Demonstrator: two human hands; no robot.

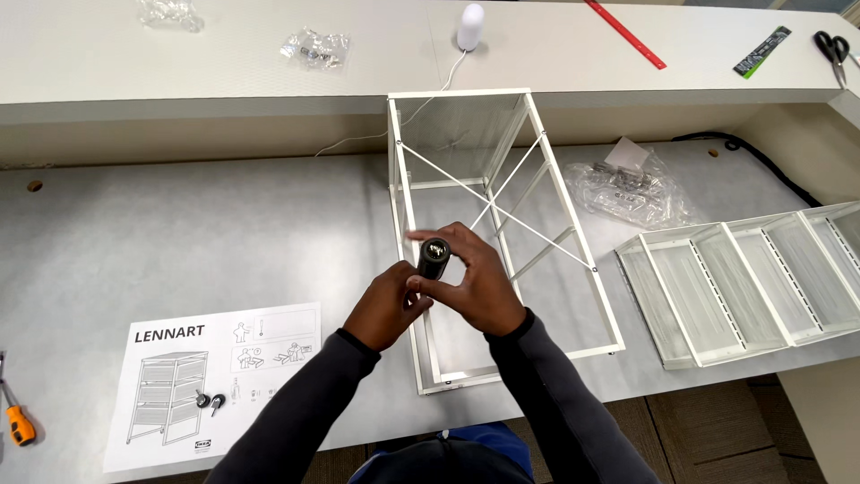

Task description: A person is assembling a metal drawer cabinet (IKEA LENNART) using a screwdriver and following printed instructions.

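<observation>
Both my hands meet over the near end of a white metal frame (573, 242) that lies on its side on the grey table. My right hand (475, 282) grips a small black caster wheel (434, 255) between thumb and fingers. My left hand (387, 305) touches the caster from below and left, fingers curled at its base. The frame has thin crossed wire braces and side rails. Dark sleeves cover both forearms.
An instruction sheet (210, 381) lies front left, two small black parts resting on it. An orange-handled screwdriver (16, 421) is at the far left edge. White mesh drawers (743, 287) are stacked right. Plastic hardware bags (627, 188), a red ruler (627, 34), scissors (833, 47) and a white device (470, 27) lie beyond.
</observation>
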